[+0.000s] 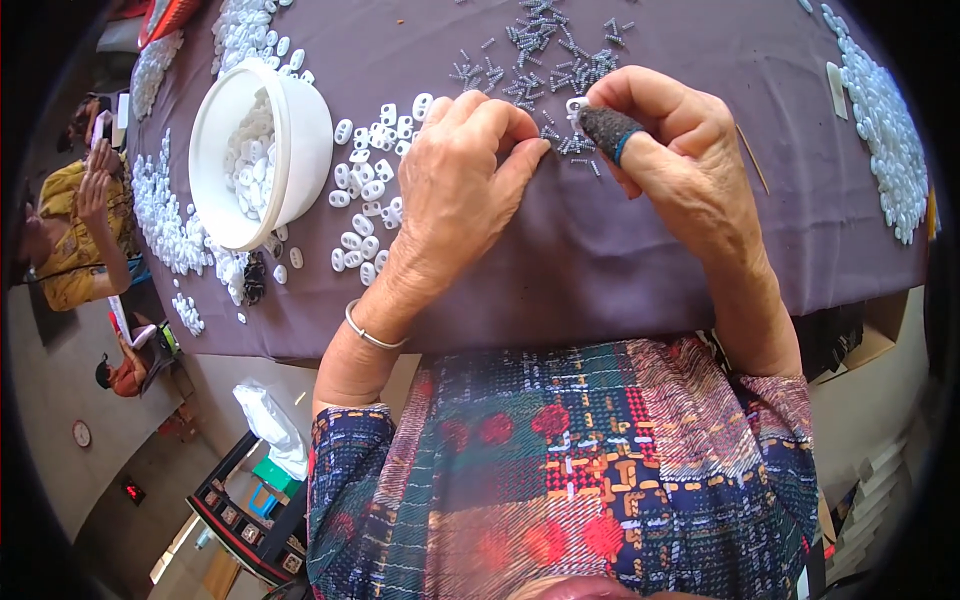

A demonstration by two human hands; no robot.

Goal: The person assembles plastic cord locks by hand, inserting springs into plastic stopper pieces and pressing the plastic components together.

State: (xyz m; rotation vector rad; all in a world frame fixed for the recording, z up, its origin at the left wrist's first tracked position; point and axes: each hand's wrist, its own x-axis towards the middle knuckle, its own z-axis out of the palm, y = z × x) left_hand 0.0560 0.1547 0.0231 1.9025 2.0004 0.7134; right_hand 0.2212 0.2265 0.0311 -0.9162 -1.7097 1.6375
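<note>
My right hand (685,150), its thumb in a dark fabric cover (608,133) with a teal band, pinches a small white two-holed plastic piece (577,106). To its left, my left hand (465,170) is closed over the table, thumb and forefinger tips together beside some small metal springs (585,72). Whether a spring sits in that pinch I cannot make out. Loose white two-holed pieces (362,178) lie just left of my left hand. A metal bangle (372,328) circles my left wrist.
A white round tub (302,150) holding more white pieces stands at left. Heaps of white parts (170,215) lie around it, with another heap (890,130) at far right. A thin wooden stick (752,160) lies right of my right hand. Another person (85,230) sits beyond the left edge.
</note>
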